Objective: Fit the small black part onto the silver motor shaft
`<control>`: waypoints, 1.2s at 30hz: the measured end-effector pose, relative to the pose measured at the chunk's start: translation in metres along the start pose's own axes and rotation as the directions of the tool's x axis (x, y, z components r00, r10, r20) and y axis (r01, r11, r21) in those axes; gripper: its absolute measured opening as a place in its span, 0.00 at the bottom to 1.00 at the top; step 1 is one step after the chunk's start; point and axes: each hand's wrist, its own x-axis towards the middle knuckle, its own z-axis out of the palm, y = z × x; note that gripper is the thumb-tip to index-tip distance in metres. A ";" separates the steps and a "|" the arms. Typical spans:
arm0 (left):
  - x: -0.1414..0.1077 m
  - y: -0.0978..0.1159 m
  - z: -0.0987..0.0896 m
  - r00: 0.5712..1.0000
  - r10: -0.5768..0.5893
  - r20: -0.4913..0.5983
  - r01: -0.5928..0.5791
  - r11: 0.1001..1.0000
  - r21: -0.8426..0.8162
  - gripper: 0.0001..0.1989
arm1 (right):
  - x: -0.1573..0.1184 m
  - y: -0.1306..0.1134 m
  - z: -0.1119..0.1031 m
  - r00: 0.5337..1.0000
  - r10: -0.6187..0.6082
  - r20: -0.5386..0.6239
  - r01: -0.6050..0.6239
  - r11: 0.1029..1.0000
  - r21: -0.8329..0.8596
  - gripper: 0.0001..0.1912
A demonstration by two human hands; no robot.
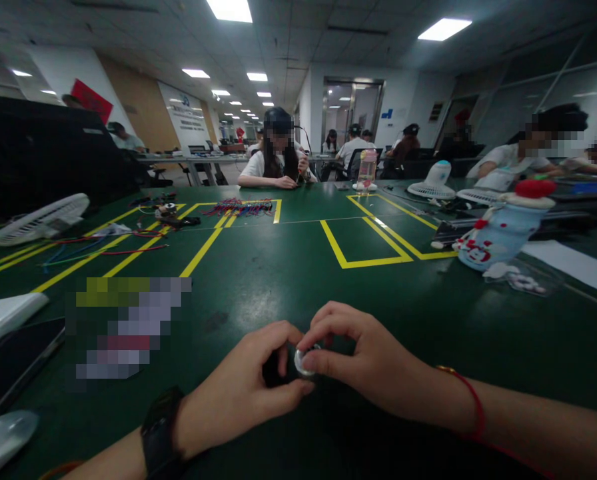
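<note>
A small pale round piece [300,363] sits low in the middle of your view, just over the bench [258,280], between your two hands. Its curved rim shows on the left, but your fingers cover so much that you cannot tell its long axis or which way it points. Your right hand [373,350] comes in from the right, thumb and index finger pinched on the piece. Your left hand [238,387] curves around its left side, thumb and fingers parted, the thumb tip just below it; whether they grip it, you cannot tell. Beyond lie yellow tape lines [378,263], then a bundle of wires [241,207], with a light-blue bottle [503,230] to the right. Across the bench sits another person [258,168], hands raised near the far edge.
</note>
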 end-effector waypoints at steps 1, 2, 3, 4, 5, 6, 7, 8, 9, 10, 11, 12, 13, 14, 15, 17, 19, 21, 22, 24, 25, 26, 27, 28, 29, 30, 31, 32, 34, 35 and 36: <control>0.000 0.000 0.000 1.000 0.000 0.003 0.000 1.000 0.002 0.07 | 0.000 0.000 0.000 1.000 0.021 0.009 -0.021 1.000 -0.002 0.06; 0.000 0.000 0.000 1.000 0.002 0.004 -0.002 1.000 0.006 0.07 | 0.000 0.001 0.001 0.999 0.040 0.021 -0.040 0.999 -0.003 0.07; 0.000 0.000 0.000 1.000 0.003 0.001 -0.003 1.000 0.009 0.07 | -0.001 0.001 0.001 0.998 0.050 0.031 -0.050 0.999 0.001 0.09; 0.000 0.000 0.000 1.000 0.005 -0.005 -0.005 1.000 0.012 0.07 | -0.001 0.002 0.000 0.998 0.048 0.036 -0.049 0.999 0.013 0.09; 0.000 -0.001 0.000 1.000 0.006 -0.009 -0.006 1.000 0.013 0.07 | -0.002 0.002 0.000 0.999 0.038 0.039 -0.039 0.999 0.031 0.10; 0.000 -0.001 0.000 1.000 0.005 -0.011 -0.005 1.000 0.014 0.07 | -0.003 0.002 -0.001 0.999 0.024 0.040 -0.026 0.998 0.053 0.10; -0.001 -0.001 0.000 1.000 0.004 -0.010 -0.004 1.000 0.013 0.07 | -0.004 0.002 -0.002 0.999 0.011 0.035 -0.014 0.997 0.076 0.10; -0.001 -0.001 -0.001 1.000 0.002 -0.007 -0.002 1.000 0.011 0.07 | -0.005 0.002 -0.002 1.000 0.002 0.029 -0.005 0.995 0.101 0.10; -0.001 0.000 -0.001 1.000 0.001 -0.003 -0.001 1.000 0.008 0.07 | -0.006 0.003 -0.003 1.000 -0.004 0.028 0.001 0.992 0.126 0.10; -0.001 0.000 -0.001 1.000 0.000 -0.001 0.000 1.000 0.004 0.07 | -0.007 0.004 -0.003 0.999 -0.007 0.031 0.002 0.989 0.147 0.10; -0.001 0.000 -0.001 1.000 -0.002 0.000 0.002 1.000 0.000 0.07 | -0.008 0.005 -0.004 0.999 -0.010 0.039 0.003 0.986 0.167 0.11; -0.001 0.000 -0.001 1.000 -0.002 -0.001 0.002 1.000 -0.004 0.06 | -0.009 0.006 -0.004 0.999 -0.012 0.047 0.003 0.983 0.185 0.11; -0.001 0.000 -0.002 1.000 -0.004 -0.002 0.004 1.000 -0.005 0.06 | -0.010 0.008 -0.005 0.998 -0.015 0.053 0.004 0.980 0.197 0.11; -0.002 -0.001 -0.002 1.000 -0.005 -0.004 0.005 1.000 -0.005 0.06 | -0.011 0.009 -0.005 0.998 -0.015 0.056 0.003 0.980 0.201 0.11; -0.002 -0.001 -0.003 1.000 -0.008 -0.003 0.007 1.000 -0.005 0.07 | -0.012 0.011 -0.006 0.999 -0.013 0.049 0.003 0.980 0.199 0.11; -0.003 -0.004 -0.005 1.000 -0.013 -0.001 0.013 1.000 -0.004 0.08 | -0.014 0.014 -0.008 1.000 -0.001 0.006 -0.001 0.984 0.179 0.10; -0.005 -0.007 -0.009 1.000 -0.021 0.004 0.021 1.000 0.001 0.09 | -0.015 0.017 -0.011 0.998 0.041 -0.041 -0.033 0.985 0.167 0.10; -0.008 -0.010 -0.013 1.000 -0.028 0.001 0.028 1.000 0.007 0.09 | -0.015 0.020 -0.014 0.992 0.114 -0.059 -0.099 0.974 0.205 0.11; -0.009 -0.012 -0.014 1.000 -0.030 -0.003 0.030 1.000 0.009 0.09 | -0.015 0.021 -0.015 0.986 0.153 -0.058 -0.135 0.962 0.238 0.12; -0.010 -0.014 -0.017 0.999 -0.036 -0.007 0.037 0.999 0.010 0.09 | -0.014 0.024 -0.017 0.975 0.214 -0.055 -0.187 0.932 0.309 0.14; -0.011 -0.014 -0.018 0.999 -0.038 -0.006 0.038 0.999 0.008 0.09 | -0.013 0.026 -0.017 0.971 0.232 -0.055 -0.201 0.921 0.333 0.15; -0.011 -0.014 -0.018 0.999 -0.038 -0.004 0.038 0.999 0.007 0.09 | -0.013 0.027 -0.016 0.968 0.243 -0.059 -0.208 0.915 0.346 0.15; -0.011 -0.014 -0.018 0.999 -0.036 0.001 0.036 0.999 0.005 0.09 | -0.013 0.028 -0.016 0.966 0.249 -0.063 -0.213 0.913 0.349 0.15; -0.011 -0.014 -0.019 1.000 -0.031 0.003 0.031 1.000 0.005 0.10 | -0.013 0.029 -0.016 0.966 0.251 -0.065 -0.215 0.914 0.344 0.15; -0.011 -0.013 -0.019 1.000 -0.025 0.005 0.025 1.000 0.008 0.10 | -0.013 0.030 -0.015 0.966 0.252 -0.066 -0.216 0.917 0.335 0.16; -0.012 -0.013 -0.019 1.000 -0.019 0.008 0.019 1.000 0.010 0.11 | -0.013 0.030 -0.015 0.966 0.251 -0.066 -0.217 0.921 0.324 0.16; -0.012 -0.013 -0.019 1.000 -0.013 0.009 0.013 1.000 0.013 0.12 | -0.013 0.030 -0.014 0.966 0.251 -0.064 -0.219 0.924 0.314 0.16; -0.012 -0.014 -0.019 1.000 -0.008 0.010 0.008 1.000 0.013 0.12 | -0.013 0.031 -0.014 0.966 0.251 -0.063 -0.221 0.926 0.306 0.16; -0.013 -0.015 -0.020 1.000 0.009 0.009 -0.009 1.000 0.008 0.13 | -0.012 0.031 -0.014 0.966 0.250 -0.059 -0.222 0.928 0.298 0.16; -0.013 -0.015 -0.021 1.000 0.022 0.008 -0.022 1.000 0.001 0.14 | -0.012 0.031 -0.014 0.967 0.249 -0.059 -0.221 0.929 0.296 0.15; -0.014 -0.016 -0.021 0.999 0.034 0.005 -0.034 0.999 -0.004 0.14 | -0.012 0.031 -0.014 0.966 0.249 -0.061 -0.221 0.930 0.294 0.15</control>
